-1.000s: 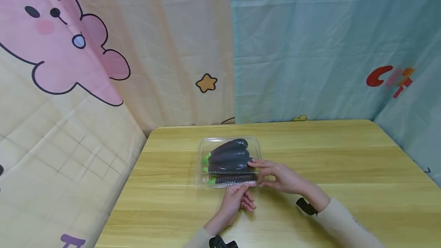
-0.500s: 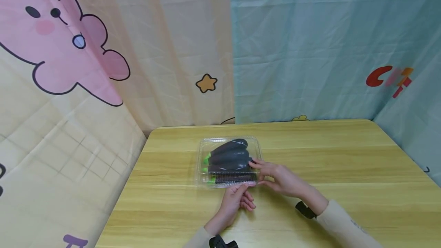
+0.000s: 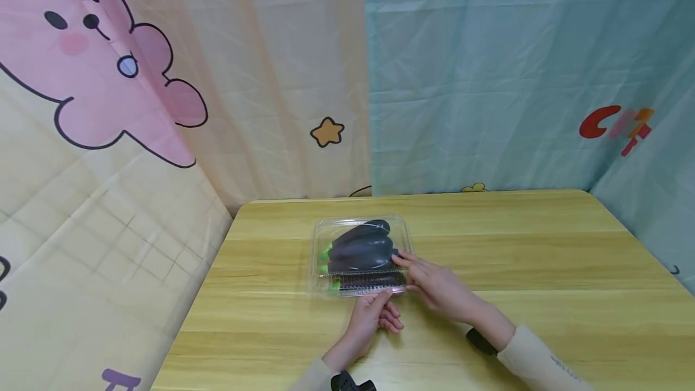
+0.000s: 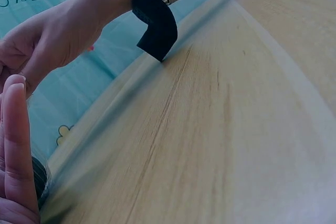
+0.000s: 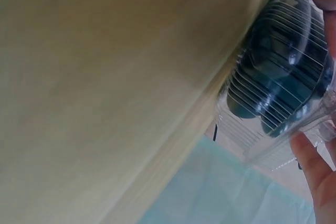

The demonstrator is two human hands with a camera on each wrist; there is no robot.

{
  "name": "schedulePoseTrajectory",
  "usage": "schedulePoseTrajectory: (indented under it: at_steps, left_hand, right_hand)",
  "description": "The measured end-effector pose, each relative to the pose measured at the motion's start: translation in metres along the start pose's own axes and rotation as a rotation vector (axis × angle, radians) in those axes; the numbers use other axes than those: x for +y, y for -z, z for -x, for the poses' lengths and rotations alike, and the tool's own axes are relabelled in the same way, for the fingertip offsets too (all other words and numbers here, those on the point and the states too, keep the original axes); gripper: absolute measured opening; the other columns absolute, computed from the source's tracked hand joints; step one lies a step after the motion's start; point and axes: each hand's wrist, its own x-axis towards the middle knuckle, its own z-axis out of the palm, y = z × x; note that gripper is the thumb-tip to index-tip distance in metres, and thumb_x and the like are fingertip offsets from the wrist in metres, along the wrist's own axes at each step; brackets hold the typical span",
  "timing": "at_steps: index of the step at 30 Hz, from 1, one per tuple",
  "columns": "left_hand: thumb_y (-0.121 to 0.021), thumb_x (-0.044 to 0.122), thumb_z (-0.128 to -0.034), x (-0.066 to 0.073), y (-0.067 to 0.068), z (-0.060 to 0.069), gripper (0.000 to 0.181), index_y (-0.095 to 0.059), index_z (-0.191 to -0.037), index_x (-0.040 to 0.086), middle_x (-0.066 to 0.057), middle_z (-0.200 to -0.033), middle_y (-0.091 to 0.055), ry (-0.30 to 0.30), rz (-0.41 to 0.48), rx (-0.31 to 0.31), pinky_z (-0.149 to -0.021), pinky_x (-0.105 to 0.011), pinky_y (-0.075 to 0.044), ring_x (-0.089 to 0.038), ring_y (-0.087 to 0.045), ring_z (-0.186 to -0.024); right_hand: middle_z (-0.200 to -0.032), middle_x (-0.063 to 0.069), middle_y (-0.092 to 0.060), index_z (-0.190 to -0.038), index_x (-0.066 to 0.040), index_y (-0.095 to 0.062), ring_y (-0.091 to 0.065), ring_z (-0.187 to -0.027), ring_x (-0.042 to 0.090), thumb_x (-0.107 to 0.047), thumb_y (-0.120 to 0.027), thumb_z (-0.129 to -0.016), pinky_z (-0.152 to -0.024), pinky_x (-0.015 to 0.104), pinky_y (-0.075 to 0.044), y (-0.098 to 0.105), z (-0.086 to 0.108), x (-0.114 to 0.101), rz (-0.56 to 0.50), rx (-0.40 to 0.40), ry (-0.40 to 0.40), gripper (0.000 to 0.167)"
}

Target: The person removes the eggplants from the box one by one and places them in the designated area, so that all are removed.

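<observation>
A clear plastic clamshell box (image 3: pixel 402 228) with a ribbed side lies on the wooden table. Several dark eggplants (image 3: pixel 361 249) with green stem ends are inside it. My left hand (image 3: pixel 368 321) pinches the middle of the box's near edge, its thumb on top and the other fingers hanging loosely below. At the near right corner, my right hand (image 3: pixel 437 282) holds the rim, its index finger reaching onto the lid. In the right wrist view, a finger (image 5: pixel 310 161) of the right hand touches the clear rim. The left wrist view shows left-hand fingers (image 4: pixel 18 145) at its lower left.
The wooden table (image 3: pixel 543 258) extends to both sides of the box. Printed curtains (image 3: pixel 488 77) hang behind the table and along its sides. Each wrist wears a black camera mount, such as the right one (image 4: pixel 157 27).
The right hand has turned slightly at the box's near right corner, its thumb now tucked closer to the edge. The left hand and the box have stayed in place.
</observation>
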Motion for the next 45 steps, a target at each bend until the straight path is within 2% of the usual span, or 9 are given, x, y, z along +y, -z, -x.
schedulePoseTrajectory:
  at_steps: [2,6,10,18,23,35,38,43,45]
  left_hand:
    - [-0.050,0.022,-0.0983,-0.0002,-0.0004,-0.0002,0.039,-0.058,-0.075,-0.009,-0.004,-0.062,-0.061,0.001,-0.004,0.002,-0.049,-0.024,-0.054,-0.011,-0.064,-0.052]
    - [-0.051,0.023,-0.0980,-0.0004,-0.0007,-0.0007,0.042,-0.056,-0.077,-0.013,-0.004,-0.062,-0.061,0.003,-0.014,0.005,-0.049,-0.024,-0.054,-0.011,-0.063,-0.052]
    - [-0.051,0.023,-0.0981,0.0006,-0.0009,-0.0008,0.043,-0.055,-0.079,-0.015,-0.005,-0.063,-0.061,0.004,-0.017,0.002,-0.050,-0.024,-0.054,-0.011,-0.063,-0.053]
    - [-0.051,0.026,-0.0987,0.0008,-0.0002,-0.0006,0.037,-0.058,-0.071,0.004,-0.005,-0.061,-0.061,0.005,-0.016,-0.011,-0.050,-0.024,-0.054,-0.010,-0.063,-0.053]
    - [-0.050,0.026,-0.0990,-0.0004,0.0007,-0.0006,0.037,-0.058,-0.072,0.002,-0.005,-0.061,-0.061,-0.006,-0.020,-0.012,-0.050,-0.024,-0.054,-0.010,-0.063,-0.053]
    - [-0.050,0.026,-0.0987,-0.0019,-0.0008,0.0010,0.036,-0.058,-0.071,0.004,-0.004,-0.061,-0.061,0.005,-0.018,-0.001,-0.050,-0.024,-0.054,-0.010,-0.063,-0.053]
    - [-0.051,0.025,-0.0983,-0.0017,-0.0007,0.0013,0.036,-0.058,-0.073,0.001,-0.004,-0.062,-0.061,0.004,-0.014,0.003,-0.050,-0.024,-0.054,-0.010,-0.063,-0.053]
    - [-0.051,0.025,-0.0985,-0.0007,-0.0011,0.0003,0.046,-0.054,-0.080,-0.018,-0.004,-0.062,-0.061,0.002,-0.008,0.007,-0.050,-0.024,-0.054,-0.010,-0.063,-0.053]
    - [-0.051,0.024,-0.0985,-0.0004,-0.0015,0.0004,0.048,-0.052,-0.082,-0.021,-0.004,-0.062,-0.061,0.003,-0.010,0.013,-0.050,-0.024,-0.054,-0.010,-0.063,-0.053]
  right_hand:
    - [-0.140,0.012,-0.046,-0.084,-0.014,-0.048,-0.038,-0.132,0.029,-0.006,-0.066,-0.085,-0.096,0.040,-0.044,-0.0005,0.0007,0.0000,-0.020,0.007,-0.006,0.020]
    - [-0.140,0.013,-0.047,-0.085,-0.013,-0.050,-0.040,-0.130,0.032,-0.005,-0.064,-0.086,-0.105,0.043,-0.034,-0.0003,0.0004,-0.0002,-0.078,0.025,-0.019,0.017]
    - [-0.139,0.012,-0.048,-0.085,-0.014,-0.049,-0.041,-0.129,0.032,-0.005,-0.064,-0.086,-0.106,0.041,-0.032,0.0003,-0.0007,-0.0010,-0.110,0.038,-0.035,0.017]
    - [-0.138,0.013,-0.048,-0.083,-0.014,-0.050,-0.041,-0.127,0.035,-0.004,-0.063,-0.085,-0.106,0.043,-0.031,0.0015,-0.0018,-0.0024,-0.147,0.040,-0.051,0.017]
    - [-0.138,0.013,-0.048,-0.083,-0.015,-0.050,-0.042,-0.126,0.037,-0.004,-0.063,-0.085,-0.104,0.047,-0.032,0.0026,-0.0028,-0.0023,-0.167,0.036,-0.058,0.018]
    - [-0.139,0.008,-0.049,-0.084,-0.016,-0.050,-0.042,-0.128,0.029,-0.004,-0.064,-0.085,-0.111,0.026,-0.021,0.0020,0.0004,-0.0016,-0.194,0.040,-0.075,0.019]
    - [-0.138,0.008,-0.050,-0.084,-0.016,-0.050,-0.043,-0.126,0.031,-0.002,-0.065,-0.084,-0.110,0.030,-0.025,0.0017,-0.0004,-0.0013,-0.195,0.056,-0.056,0.020]
    - [-0.134,0.009,-0.053,-0.083,-0.015,-0.050,-0.047,-0.122,0.031,0.004,-0.067,-0.080,-0.103,0.042,-0.035,0.0014,-0.0019,0.0000,-0.185,0.089,-0.021,0.026]
    - [-0.134,0.009,-0.053,-0.082,-0.015,-0.050,-0.048,-0.122,0.031,0.005,-0.067,-0.080,-0.101,0.043,-0.036,0.0020,-0.0025,0.0002,-0.188,0.090,-0.016,0.027]
